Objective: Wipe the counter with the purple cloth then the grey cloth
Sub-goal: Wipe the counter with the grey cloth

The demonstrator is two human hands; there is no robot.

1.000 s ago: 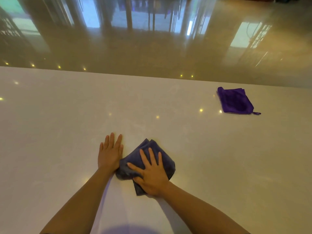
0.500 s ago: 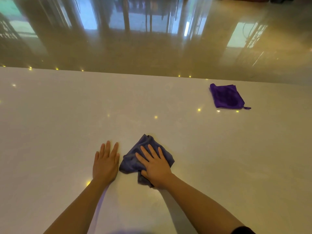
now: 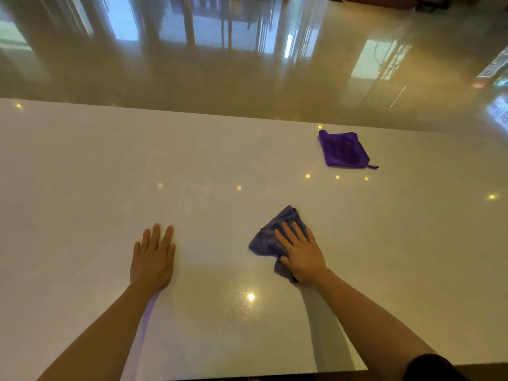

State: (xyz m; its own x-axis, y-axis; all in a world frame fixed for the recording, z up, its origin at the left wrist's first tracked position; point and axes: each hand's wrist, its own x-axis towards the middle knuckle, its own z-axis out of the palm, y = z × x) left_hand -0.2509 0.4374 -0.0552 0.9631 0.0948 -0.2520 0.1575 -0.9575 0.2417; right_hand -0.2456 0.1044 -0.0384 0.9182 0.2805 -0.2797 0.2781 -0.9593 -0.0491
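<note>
A crumpled grey cloth lies on the white counter, right of centre. My right hand presses flat on its near right part, fingers spread, and covers much of it. My left hand rests palm down on the bare counter, well to the left of the cloth, holding nothing. The purple cloth lies folded flat near the far edge at the right, with a small loop at its near right corner, apart from both hands.
The counter's far edge runs across the view, with a glossy beige floor beyond it. The near edge shows at the bottom. Small ceiling-light reflections dot the surface, and a damp patch glistens between my forearms.
My right hand has slid the grey cloth to the right, away from my left hand. A wide gap now separates them. The purple cloth has not been touched.
</note>
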